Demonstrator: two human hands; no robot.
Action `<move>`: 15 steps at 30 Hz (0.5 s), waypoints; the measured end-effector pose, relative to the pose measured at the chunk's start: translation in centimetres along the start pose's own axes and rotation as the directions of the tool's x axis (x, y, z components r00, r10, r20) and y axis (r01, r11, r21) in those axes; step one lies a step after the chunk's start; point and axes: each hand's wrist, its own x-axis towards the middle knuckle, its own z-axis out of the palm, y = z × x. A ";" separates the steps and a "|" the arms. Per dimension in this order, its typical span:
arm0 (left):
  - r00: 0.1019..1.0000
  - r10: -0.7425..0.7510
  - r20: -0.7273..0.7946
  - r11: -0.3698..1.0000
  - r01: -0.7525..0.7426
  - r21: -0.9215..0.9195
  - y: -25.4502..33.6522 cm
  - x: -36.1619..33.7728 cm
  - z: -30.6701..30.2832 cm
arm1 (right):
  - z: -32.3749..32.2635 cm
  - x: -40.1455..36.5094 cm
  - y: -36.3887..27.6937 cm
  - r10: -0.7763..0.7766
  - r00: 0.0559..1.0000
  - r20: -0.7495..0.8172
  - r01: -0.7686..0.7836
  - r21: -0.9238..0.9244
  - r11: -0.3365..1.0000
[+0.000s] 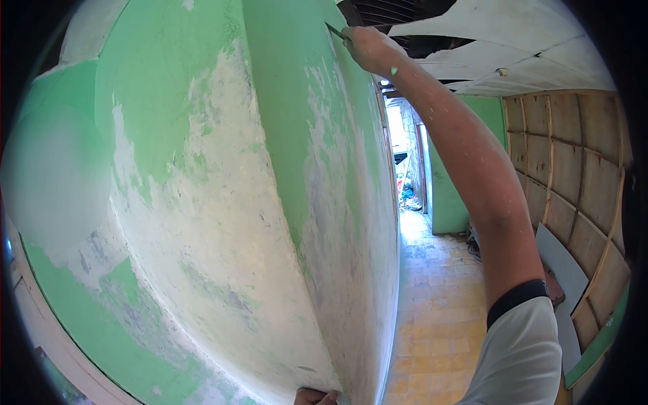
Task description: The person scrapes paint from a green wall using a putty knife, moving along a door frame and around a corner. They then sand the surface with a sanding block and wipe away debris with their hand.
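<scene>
Thin tool (335, 31): a narrow dark sliver seen edge-on, probably a scraper or putty knife, though too little shows to be sure. It sits at the very top of the view, high on the green wall (169, 88), near the wall's outer corner (287, 229). Its long axis runs on a diagonal, with the free tip pointing up and to the left, towards the wall face, and the butt end lost inside the grip. The tip looks to be touching the paint or just off it; I cannot tell which. The right hand (368, 48) is closed around the tool, knuckles towards the camera, and the arm is stretched almost straight up from a white sleeve (523, 351) with a dark band. That reach seems forced by the height of the spot, and the low slant would lay the blade nearly flat against the surface. The left hand (316, 397) shows only as a sliver at the bottom edge, right at the foot of the corner, perhaps bracing there; whether it is open or curled cannot be told. Below the tool the wall is patchy, green broken by broad chalky white areas. Beyond it are a broken white ceiling (513, 34), a timber-framed plywood wall (574, 169) with a pale board (563, 263) leaning on it, a yellow tiled floor (439, 304) and a bright doorway (412, 169).
</scene>
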 end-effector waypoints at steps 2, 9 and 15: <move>0.999 0.044 0.004 0.999 -0.044 -0.020 0.0 0.3 0.0 | -0.8 -1.6 -0.1 -0.006 0.996 0.089 0.010 -0.044 0.999; 0.995 0.096 -0.001 0.995 -0.096 -0.025 -0.5 0.5 0.1 | -1.3 -0.5 0.0 -0.044 0.996 0.072 0.052 -0.114 0.992; 0.998 0.053 0.016 0.998 -0.052 -0.029 -0.2 0.6 0.2 | -1.5 -0.8 -0.7 0.044 0.996 0.083 -0.038 -0.074 0.997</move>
